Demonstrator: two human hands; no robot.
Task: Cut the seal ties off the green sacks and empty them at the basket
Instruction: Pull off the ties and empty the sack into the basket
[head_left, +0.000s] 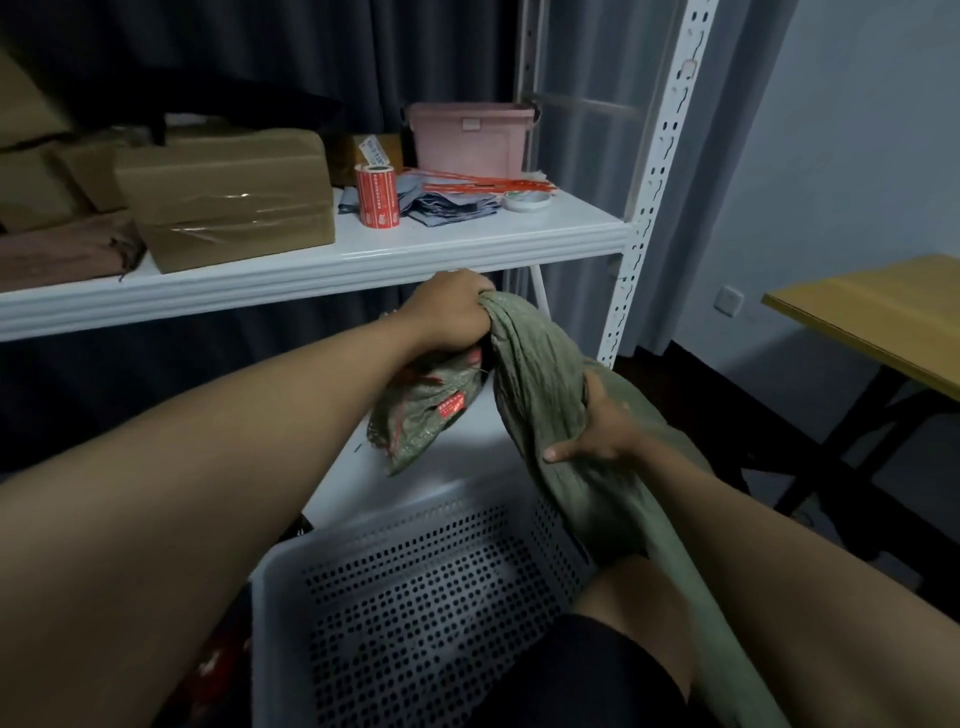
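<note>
Holding a green sack (540, 374) above the white perforated basket (415, 587). Left hand (449, 312) clenching the bunched neck tight, just below the shelf edge (322, 270); right hand (597, 431) wrapping thumb and fingers round the twisted body lower down. Red seal tie (415, 382) possibly lying on the flap; hard telling. Risking fabric slipping through a loosening grip, or contents spilling past the basket rim, sack hanging near its right edge.

1. A parcel-sorting storeroom: a white slotted-steel shelf (363, 249) carries taped cardboard boxes (228, 197) at 11 o'clock.
2. A red label roll (376, 196) and red seal ties (488, 183) lie at 12 o'clock.
3. A white perforated basket (415, 587) sits at 6 o'clock.
</note>
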